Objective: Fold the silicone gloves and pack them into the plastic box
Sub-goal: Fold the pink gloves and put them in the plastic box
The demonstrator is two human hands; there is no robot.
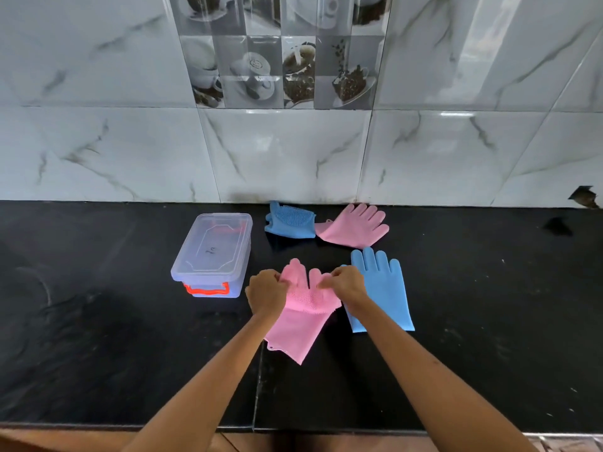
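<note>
A pink silicone glove point(298, 324) lies in the middle of the black counter, fingers pointing away from me. My left hand point(265, 293) pinches its left finger side and my right hand point(346, 285) pinches its right finger side. A flat blue glove point(385, 288) lies just right of it, partly under my right wrist. Farther back lie a folded blue glove point(288, 220) and a second pink glove point(355, 225), spread flat. The clear plastic box point(213, 252) with a lid on and an orange handle stands to the left.
The black stone counter point(114, 337) runs to a marble-tiled wall point(287, 151) at the back. Its front edge is close to me at the bottom. A chipped tile corner point(585, 195) shows at the far right.
</note>
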